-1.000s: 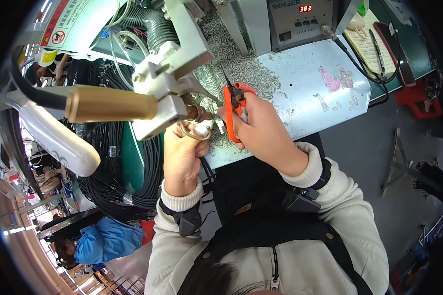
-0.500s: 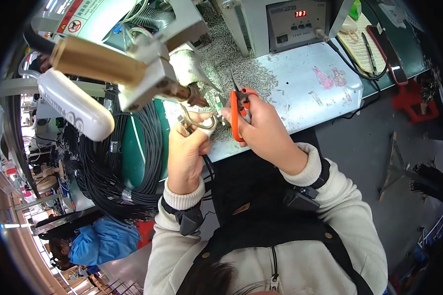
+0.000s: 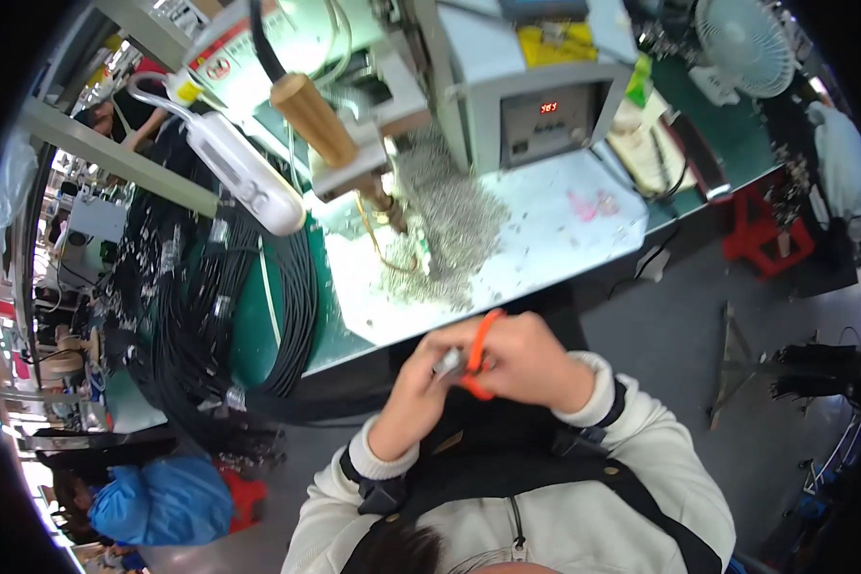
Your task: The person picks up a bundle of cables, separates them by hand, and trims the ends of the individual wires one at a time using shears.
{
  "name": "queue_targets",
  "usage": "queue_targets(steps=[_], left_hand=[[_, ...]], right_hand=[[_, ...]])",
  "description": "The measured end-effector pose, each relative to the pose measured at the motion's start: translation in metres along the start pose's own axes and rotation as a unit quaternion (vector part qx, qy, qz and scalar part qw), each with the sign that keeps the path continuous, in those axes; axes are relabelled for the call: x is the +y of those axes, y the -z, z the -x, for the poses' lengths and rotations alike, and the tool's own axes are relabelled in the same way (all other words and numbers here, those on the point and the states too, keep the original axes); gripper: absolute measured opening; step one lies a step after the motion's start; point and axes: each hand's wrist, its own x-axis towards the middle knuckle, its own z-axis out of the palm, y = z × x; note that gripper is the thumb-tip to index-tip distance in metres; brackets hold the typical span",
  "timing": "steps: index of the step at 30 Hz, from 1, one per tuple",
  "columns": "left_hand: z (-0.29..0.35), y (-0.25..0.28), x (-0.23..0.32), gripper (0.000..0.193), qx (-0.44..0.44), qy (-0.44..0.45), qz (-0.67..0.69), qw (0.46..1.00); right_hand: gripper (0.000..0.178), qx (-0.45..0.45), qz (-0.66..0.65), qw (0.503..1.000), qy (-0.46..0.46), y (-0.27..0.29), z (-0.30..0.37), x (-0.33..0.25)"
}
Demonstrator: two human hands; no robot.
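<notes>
Both hands are close together in front of my dark apron, just off the worktable's near edge. My right hand (image 3: pixel 534 362) is closed around orange-handled pliers (image 3: pixel 488 337). Their jaws are blurred and partly covered by fingers. My left hand (image 3: pixel 423 387) is closed, its fingers bent at a small silvery piece (image 3: pixel 447 365) beside the pliers. Whether that piece is a cable end or part of the tool is too blurred to tell. Black cables (image 3: pixel 340 417) run from the left toward my left wrist and pass out of sight behind it.
Ahead is a bench machine with a brass-coloured cylinder (image 3: pixel 314 120) and a curved wire (image 3: pixel 368 234) over a heap of small metal pieces (image 3: pixel 450 210). A grey control box (image 3: pixel 555 122) stands behind the white board (image 3: pixel 564 234). Coiled black cables (image 3: pixel 292 297) lie at left; a red stool (image 3: pixel 770 234) is at right.
Both hands have moved back from the machine toward my body, with the pliers still in my right hand. The view has shifted, and more of the bench now shows.
</notes>
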Motion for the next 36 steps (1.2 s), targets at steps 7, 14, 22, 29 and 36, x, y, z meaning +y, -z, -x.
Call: queue_targets(steps=[7, 14, 22, 29, 36], left_hand=[[0.010, 0.006, -0.014, 0.019, -0.016, 0.027, 0.010, 0.999], [0.017, -0.001, -0.003, 0.011, 0.096, 0.093, 0.195, 0.972], [0.017, -0.004, 0.008, 0.014, 0.126, -0.270, -0.278, 0.913], [0.014, -0.003, -0.004, 0.013, 0.059, -0.184, -0.205, 0.960], [0.021, 0.017, -0.024, 0.011, 0.000, 0.166, 0.312, 0.935]], right_hand=[[0.021, 0.036, 0.026, 0.997, -0.060, -0.004, 0.019, 0.011], [0.017, 0.068, -0.033, 0.995, -0.064, -0.011, 0.034, 0.006], [0.025, -0.157, -0.330, 0.866, -0.343, 0.008, 0.030, 0.017], [0.025, -0.198, -0.485, 0.765, -0.376, -0.006, 0.033, 0.038], [0.014, 0.027, 0.207, 0.962, 0.179, -0.030, 0.034, 0.029]])
